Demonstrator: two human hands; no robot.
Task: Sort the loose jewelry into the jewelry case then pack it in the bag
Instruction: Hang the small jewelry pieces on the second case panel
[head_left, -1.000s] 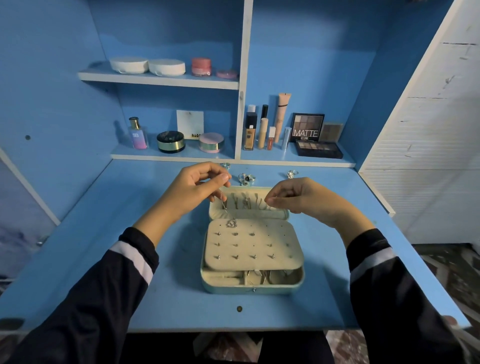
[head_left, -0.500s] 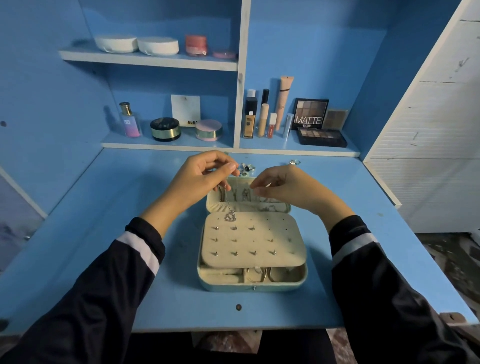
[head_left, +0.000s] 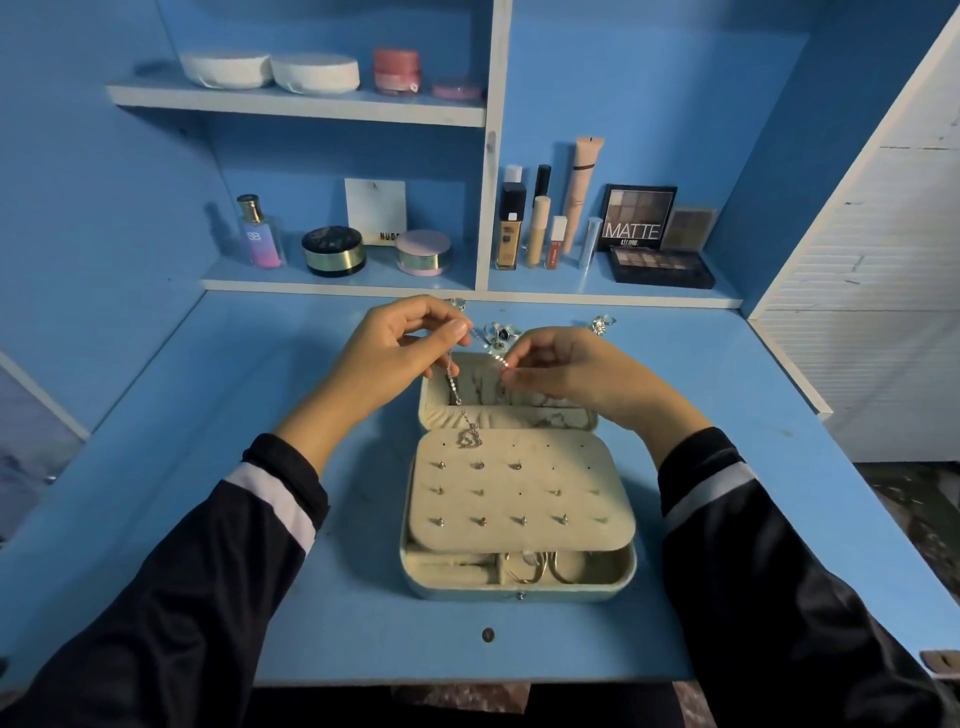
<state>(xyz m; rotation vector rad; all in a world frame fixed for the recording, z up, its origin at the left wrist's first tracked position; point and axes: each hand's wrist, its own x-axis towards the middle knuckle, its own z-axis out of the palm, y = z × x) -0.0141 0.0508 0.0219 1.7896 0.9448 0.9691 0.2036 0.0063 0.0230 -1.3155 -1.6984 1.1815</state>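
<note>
A flat blue desk top (head_left: 260, 395) fills the near scene, backed by a blue shelf unit with white-edged boards (head_left: 291, 104) that holds jars, bottles, tubes and a dark eyeshadow palette printed MATTE (head_left: 636, 218). In the middle of the desk lies an open cream rectangular jewelry case (head_left: 519, 592), its padded lid (head_left: 498, 415) lying back on the far side and a cream perforated earring panel (head_left: 519, 488) resting over the base, with small metal studs (head_left: 478, 464) set in rows on it. Both arms in dark sleeves with a white band reach in from the near edge. The left hand (head_left: 395, 358) is held above the far left corner of the case, thumb and forefinger pinched together on a thin silver chain necklace (head_left: 453, 382). The right hand (head_left: 561, 371), above the lid's right half, pinches the chain's other end at its fingertips, the remaining fingers curled in. The chain hangs from the left hand over the lid, and its small silver pendant (head_left: 469, 437) rests at the panel's far edge. Loose silver rings (head_left: 500, 332) lie on the desk just beyond the case
</note>
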